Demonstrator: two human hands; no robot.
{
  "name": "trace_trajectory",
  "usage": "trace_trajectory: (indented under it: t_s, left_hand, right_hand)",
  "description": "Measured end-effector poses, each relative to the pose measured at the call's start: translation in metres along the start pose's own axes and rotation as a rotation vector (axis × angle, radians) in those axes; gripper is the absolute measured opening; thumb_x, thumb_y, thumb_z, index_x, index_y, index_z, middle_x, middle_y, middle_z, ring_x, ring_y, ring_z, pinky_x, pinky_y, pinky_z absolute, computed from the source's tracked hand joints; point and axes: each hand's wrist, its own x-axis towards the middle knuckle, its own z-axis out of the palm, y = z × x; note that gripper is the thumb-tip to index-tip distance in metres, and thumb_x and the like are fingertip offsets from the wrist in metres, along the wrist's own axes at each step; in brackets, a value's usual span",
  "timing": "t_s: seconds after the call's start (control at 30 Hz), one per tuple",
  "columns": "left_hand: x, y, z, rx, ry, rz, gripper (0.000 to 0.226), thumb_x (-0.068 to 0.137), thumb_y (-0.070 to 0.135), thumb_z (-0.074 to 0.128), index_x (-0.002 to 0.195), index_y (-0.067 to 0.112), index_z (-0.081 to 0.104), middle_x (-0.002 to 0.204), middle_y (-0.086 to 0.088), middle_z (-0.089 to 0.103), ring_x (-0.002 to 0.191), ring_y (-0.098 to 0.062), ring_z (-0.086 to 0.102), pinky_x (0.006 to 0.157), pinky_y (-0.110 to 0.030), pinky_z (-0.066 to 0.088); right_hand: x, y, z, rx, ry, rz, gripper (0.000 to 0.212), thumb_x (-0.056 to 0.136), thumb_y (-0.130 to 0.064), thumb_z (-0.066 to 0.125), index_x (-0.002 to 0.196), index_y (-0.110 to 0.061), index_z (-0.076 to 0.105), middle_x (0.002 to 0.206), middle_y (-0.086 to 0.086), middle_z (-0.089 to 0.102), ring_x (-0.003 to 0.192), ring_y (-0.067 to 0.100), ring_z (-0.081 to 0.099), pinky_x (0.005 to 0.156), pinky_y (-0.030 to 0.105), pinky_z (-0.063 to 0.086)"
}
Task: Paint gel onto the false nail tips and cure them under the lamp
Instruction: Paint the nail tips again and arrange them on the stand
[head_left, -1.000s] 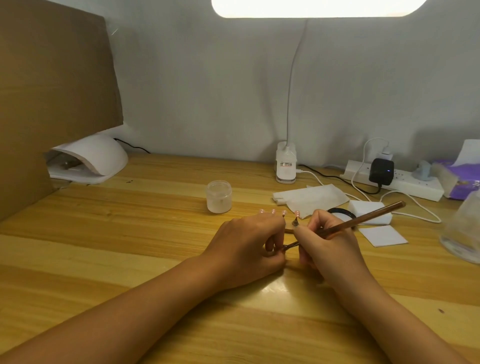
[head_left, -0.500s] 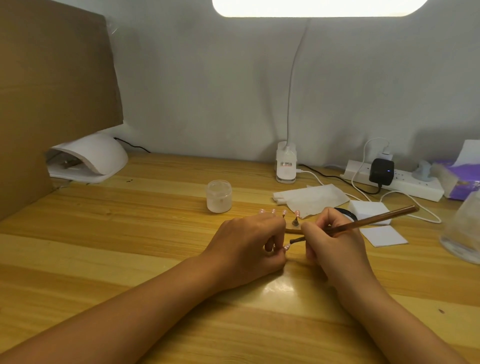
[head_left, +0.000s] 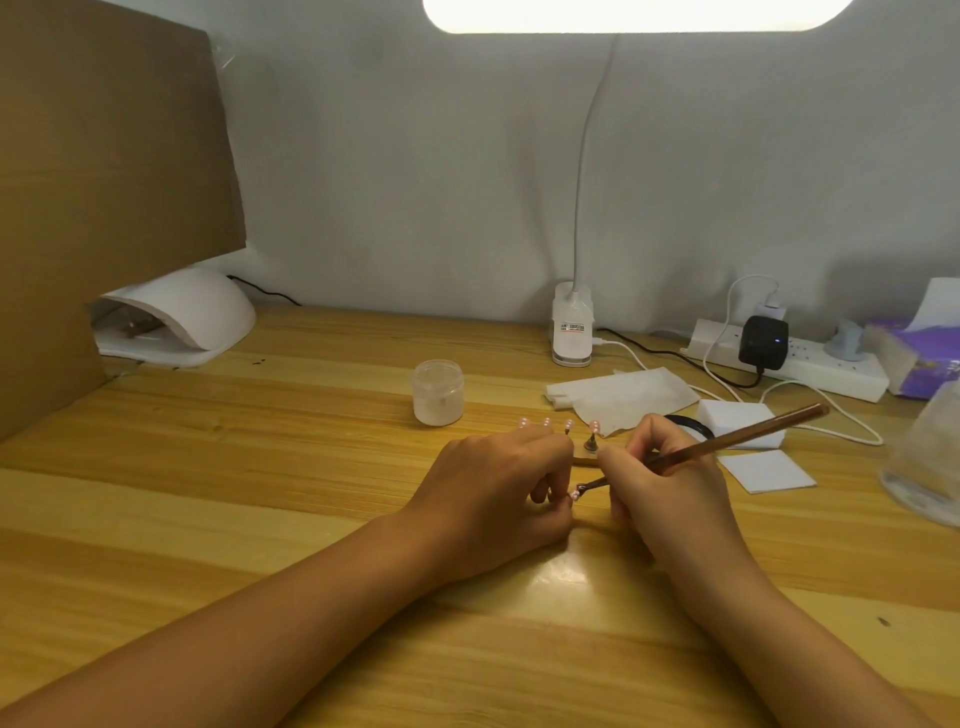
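Wooden desk (head_left: 260, 467), bright overhead light. Near the front middle, the left hand (head_left: 498, 499) pinches a pink nail tip (head_left: 575, 496), and the right hand (head_left: 670, 483) grips a brown brush (head_left: 727, 444) pencil-style, with its bristles on that tip. Painting is under way. Behind the knuckles stand four more tips (head_left: 569, 425), seemingly coated already, though they're tiny. Curing is all to come: the white curing lamp (head_left: 192, 317) waits at the far left corner.

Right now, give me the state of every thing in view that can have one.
desk lamp, lit.
curing lamp, no glow visible.
jar, lid on.
brush, held by right hand, tip on nail tip.
nail tip, pinched by left hand.
other nail tips, standing in a row behind left hand.
adapter, indicator lit.
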Motion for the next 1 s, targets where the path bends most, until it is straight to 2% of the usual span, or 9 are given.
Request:
trace_trajectory:
  t_s: [0.2, 0.3, 0.4, 0.57, 0.7, 0.83, 0.93, 1.0]
  left_hand:
    - [-0.0004, -0.0014, 0.0015, 0.011, 0.002, 0.001, 0.016, 0.082, 0.030, 0.067, 0.079, 0.028, 0.051, 0.076, 0.018, 0.046, 0.062, -0.006, 0.041, 0.050, -0.014, 0.026]
    - [-0.0003, -0.0011, 0.0023, 0.007, 0.000, -0.013, 0.018, 0.082, 0.030, 0.067, 0.078, 0.029, 0.050, 0.076, 0.018, 0.044, 0.063, -0.007, 0.043, 0.050, -0.020, 0.030]
    - [0.0007, -0.0008, 0.0021, 0.001, -0.005, -0.018, 0.024, 0.080, 0.028, 0.066, 0.078, 0.033, 0.043, 0.076, 0.018, 0.044, 0.064, -0.008, 0.045, 0.051, -0.024, 0.031]
    - [-0.0001, -0.0004, 0.0023, 0.015, 0.002, -0.023, 0.015, 0.081, 0.028, 0.064, 0.080, 0.028, 0.050, 0.077, 0.017, 0.046, 0.062, -0.008, 0.042, 0.050, -0.025, 0.031]
    - [-0.0002, -0.0004, 0.0021, 0.020, 0.018, -0.020, 0.017, 0.082, 0.029, 0.065, 0.080, 0.029, 0.049, 0.076, 0.017, 0.046, 0.062, -0.006, 0.039, 0.051, -0.014, 0.024]
    - [-0.0005, -0.0005, 0.0020, 0.015, 0.000, -0.033, 0.016, 0.084, 0.030, 0.066, 0.082, 0.030, 0.050, 0.078, 0.018, 0.048, 0.060, -0.005, 0.038, 0.050, -0.012, 0.023]
    - [0.0000, -0.0013, 0.0017, -0.010, -0.026, -0.054, 0.011, 0.086, 0.033, 0.062, 0.085, 0.031, 0.050, 0.080, 0.018, 0.049, 0.062, 0.008, 0.041, 0.051, -0.008, 0.026]
    - [0.0003, -0.0019, 0.0023, -0.020, -0.037, -0.067, 0.011, 0.086, 0.033, 0.061, 0.086, 0.031, 0.050, 0.082, 0.017, 0.052, 0.064, 0.011, 0.042, 0.055, -0.005, 0.028]
  right_hand:
    - [0.0005, -0.0019, -0.0020, 0.041, 0.017, 0.020, 0.016, 0.085, -0.011, 0.062, 0.073, -0.007, 0.054, 0.047, 0.002, 0.055, 0.038, 0.003, 0.047, 0.049, 0.028, 0.038]
    - [0.0013, -0.0029, -0.0026, 0.093, -0.034, 0.053, 0.016, 0.086, -0.010, 0.061, 0.075, -0.002, 0.053, 0.045, 0.001, 0.053, 0.039, 0.007, 0.044, 0.045, 0.028, 0.038]
    - [-0.0001, -0.0033, -0.0006, 0.082, -0.081, 0.041, 0.018, 0.086, -0.010, 0.062, 0.074, -0.001, 0.052, 0.045, 0.002, 0.052, 0.038, 0.007, 0.046, 0.040, 0.019, 0.038]
    - [0.0007, -0.0011, -0.0010, 0.037, -0.039, 0.030, 0.015, 0.085, -0.011, 0.063, 0.074, -0.005, 0.054, 0.045, 0.001, 0.054, 0.039, 0.006, 0.046, 0.043, 0.024, 0.038]
    - [0.0000, -0.0008, -0.0021, 0.015, 0.003, 0.015, 0.015, 0.085, -0.011, 0.063, 0.073, -0.008, 0.055, 0.047, 0.000, 0.056, 0.039, 0.003, 0.049, 0.046, 0.025, 0.040]
    - [0.0006, -0.0015, -0.0024, 0.069, 0.031, 0.028, 0.017, 0.087, -0.015, 0.062, 0.075, -0.006, 0.054, 0.047, 0.000, 0.056, 0.040, 0.003, 0.047, 0.051, 0.028, 0.038]
    - [0.0006, -0.0031, -0.0027, 0.143, -0.001, 0.041, 0.023, 0.088, -0.018, 0.061, 0.077, 0.000, 0.053, 0.046, 0.001, 0.054, 0.042, 0.009, 0.045, 0.051, 0.030, 0.038]
    - [-0.0002, -0.0038, -0.0024, 0.145, -0.038, 0.032, 0.022, 0.089, -0.017, 0.061, 0.078, 0.001, 0.053, 0.047, 0.002, 0.055, 0.043, 0.009, 0.047, 0.049, 0.028, 0.040]
